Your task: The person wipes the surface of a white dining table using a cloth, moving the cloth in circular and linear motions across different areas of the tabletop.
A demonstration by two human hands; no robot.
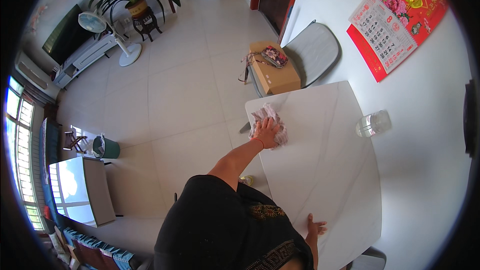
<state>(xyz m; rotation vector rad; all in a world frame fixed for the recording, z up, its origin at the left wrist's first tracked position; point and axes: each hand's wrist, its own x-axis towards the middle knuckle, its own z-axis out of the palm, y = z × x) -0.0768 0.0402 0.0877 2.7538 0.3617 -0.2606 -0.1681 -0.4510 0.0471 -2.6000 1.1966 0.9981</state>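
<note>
A crumpled pale pink cloth (281,134) lies at the far left corner of the white marbled table (325,155). My left hand (267,132) presses down on it from above, fingers over the fabric and a red cord round the wrist. Close to my body, my right hand (316,227) rests on the tabletop with its fingers apart and nothing in it. By the wall at the table's right edge is a clear glass jar (374,123).
Beyond the table, a grey chair (315,52) bears a cardboard box (275,75) with a patterned pouch (274,56) on top. Another chair (367,260) touches the near right end. Farther left are a green bin (106,147), a fan (129,54) and a potted plant (136,7).
</note>
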